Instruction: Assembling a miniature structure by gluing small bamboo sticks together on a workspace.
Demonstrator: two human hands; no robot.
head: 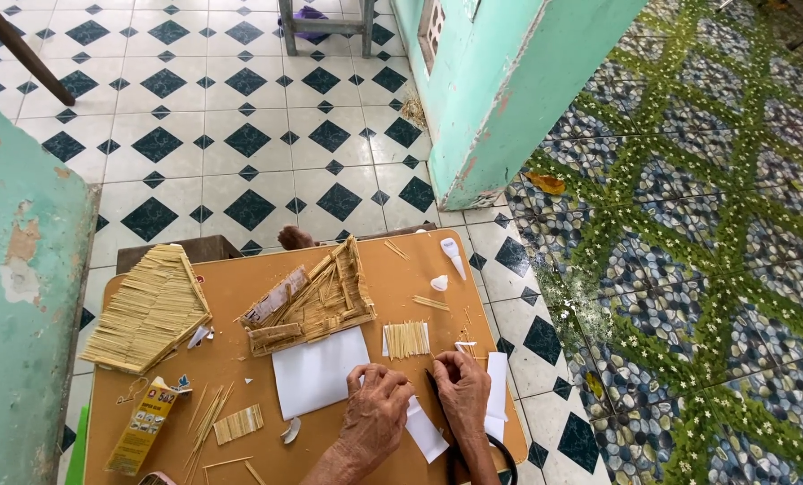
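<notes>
Two bare hands work at the near edge of the brown counter (240, 296). From the left lie a straw roof panel (150, 310), a yellow glue box (143, 427) whose contents cannot be seen, and a half-built stick house (316, 301). The left hand (375, 415) presses a white paper strip (424, 431) in a loose, curled grip, while the right hand (463, 391) pinches the strip just beside a row of sticks (407, 339).

yellow glue box (143, 426), table's left front

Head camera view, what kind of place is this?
Probably a home porch or doorway used as a craft corner: patterned floor tiles, a painted turquoise wall, and a small orange table holding a stick-built model house.
</notes>
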